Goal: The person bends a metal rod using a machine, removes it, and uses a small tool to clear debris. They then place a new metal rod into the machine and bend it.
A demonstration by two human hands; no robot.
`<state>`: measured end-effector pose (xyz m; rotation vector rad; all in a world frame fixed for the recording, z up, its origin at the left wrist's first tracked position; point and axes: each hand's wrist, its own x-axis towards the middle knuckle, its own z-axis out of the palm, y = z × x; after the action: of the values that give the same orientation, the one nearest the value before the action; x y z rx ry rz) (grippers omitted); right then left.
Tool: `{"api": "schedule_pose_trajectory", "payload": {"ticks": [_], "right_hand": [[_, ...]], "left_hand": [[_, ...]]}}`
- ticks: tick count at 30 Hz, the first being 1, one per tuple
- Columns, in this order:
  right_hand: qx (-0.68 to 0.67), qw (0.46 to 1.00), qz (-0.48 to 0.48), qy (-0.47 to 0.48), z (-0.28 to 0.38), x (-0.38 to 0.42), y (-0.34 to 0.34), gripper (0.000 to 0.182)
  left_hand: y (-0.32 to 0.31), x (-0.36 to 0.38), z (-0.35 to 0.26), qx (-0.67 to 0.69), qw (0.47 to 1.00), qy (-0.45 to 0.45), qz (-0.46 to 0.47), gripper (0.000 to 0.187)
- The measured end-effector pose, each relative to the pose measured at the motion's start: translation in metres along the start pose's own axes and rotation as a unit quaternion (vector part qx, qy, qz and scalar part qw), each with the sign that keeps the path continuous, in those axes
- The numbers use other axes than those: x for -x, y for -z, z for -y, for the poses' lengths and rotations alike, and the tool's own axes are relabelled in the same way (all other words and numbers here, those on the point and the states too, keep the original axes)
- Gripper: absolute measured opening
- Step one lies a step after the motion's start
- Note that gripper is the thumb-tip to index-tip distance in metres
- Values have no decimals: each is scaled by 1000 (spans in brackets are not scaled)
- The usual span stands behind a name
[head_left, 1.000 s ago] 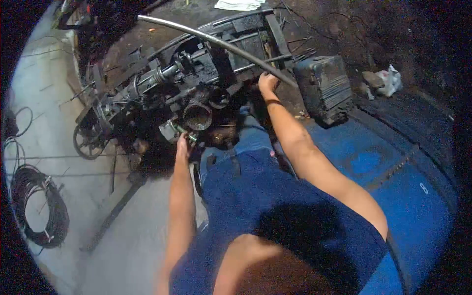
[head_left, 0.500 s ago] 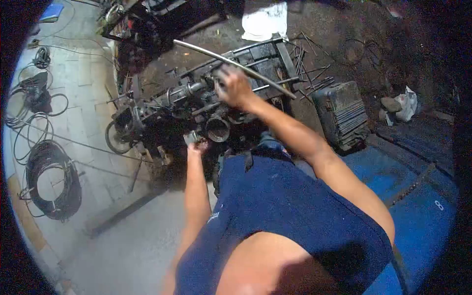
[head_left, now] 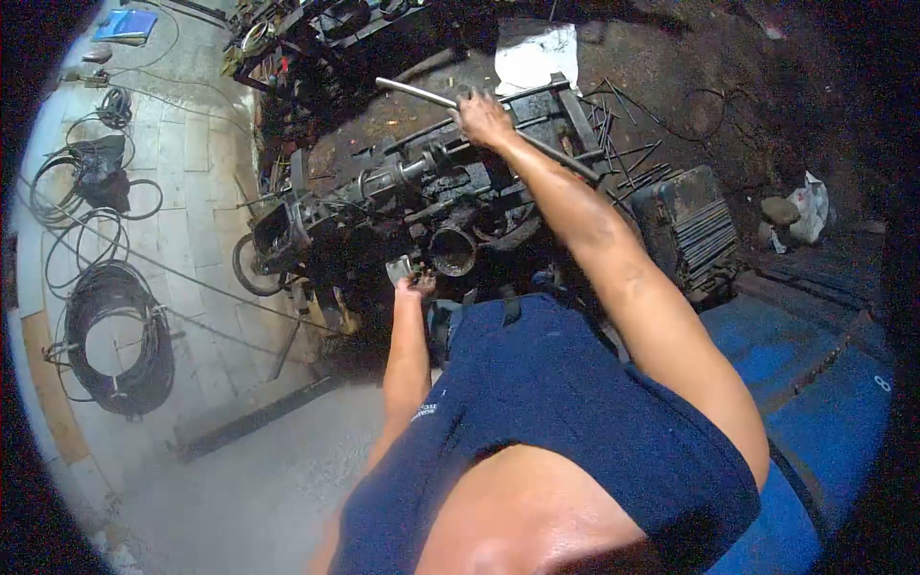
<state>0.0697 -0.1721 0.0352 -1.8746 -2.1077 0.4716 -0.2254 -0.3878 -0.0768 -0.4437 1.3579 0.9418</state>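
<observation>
My right hand [head_left: 486, 121] is closed around the middle of a long, straight metal rod [head_left: 418, 92], which lies slantwise across a greasy metal machine frame [head_left: 573, 117]. Lower down, my left hand [head_left: 414, 286] holds a small, flat, light-grey piece [head_left: 399, 268] whose exact kind does not show. Just right of that piece is a round, cup-like metal opening [head_left: 452, 251] on the machine. A dark shaft with ring-like collars [head_left: 398, 172] runs along the machine's far side, to the left of my right hand.
A coil of black cable [head_left: 120, 340] lies on the tiled floor at left. Thin rods [head_left: 628, 153] are scattered beyond the frame, near a ribbed metal block [head_left: 704, 235]. White cloth or paper [head_left: 537, 59] lies at the back, and a blue surface [head_left: 815, 383] spreads at right.
My right hand has moved up and away from over the machine's shaft and taken hold of the rod. My left hand keeps the grey piece at nearly the same spot. The view has shifted slightly.
</observation>
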Motion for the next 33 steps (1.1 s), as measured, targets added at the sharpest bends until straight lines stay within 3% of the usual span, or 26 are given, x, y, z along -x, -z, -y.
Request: {"api": "schedule_pose_trajectory", "payload": {"ticks": [2, 6, 12, 16, 18, 23, 26, 29, 33], "right_hand": [[-15, 1000, 11, -14, 3, 2, 3, 46], [-35, 999, -32, -15, 2, -2, -2, 46], [-31, 996, 74, -34, -1, 6, 17, 47], [19, 1000, -1, -19, 0, 9, 1, 44], [110, 994, -21, 16, -9, 5, -7, 50], [16, 997, -46, 55, -20, 12, 2, 39], [-22, 999, -18, 37, -12, 12, 8, 32], [-27, 998, -29, 44, -17, 7, 2, 29], [-41, 999, -17, 27, -16, 14, 16, 29]], "left_hand": [[-10, 14, 5, 12, 998, -23, -63, 27], [30, -48, -2, -5, 999, 6, -48, 27], [29, -42, 5, 53, 998, 35, -18, 26], [15, -24, 14, 37, 997, -33, -55, 22], [10, -14, 15, 33, 995, -59, -75, 20], [25, -35, 15, 49, 998, -43, 3, 19], [17, -20, 21, 103, 992, -53, -50, 17], [35, -49, 13, 134, 990, 17, -36, 14], [35, -50, 12, 122, 991, 10, -50, 16]]}}
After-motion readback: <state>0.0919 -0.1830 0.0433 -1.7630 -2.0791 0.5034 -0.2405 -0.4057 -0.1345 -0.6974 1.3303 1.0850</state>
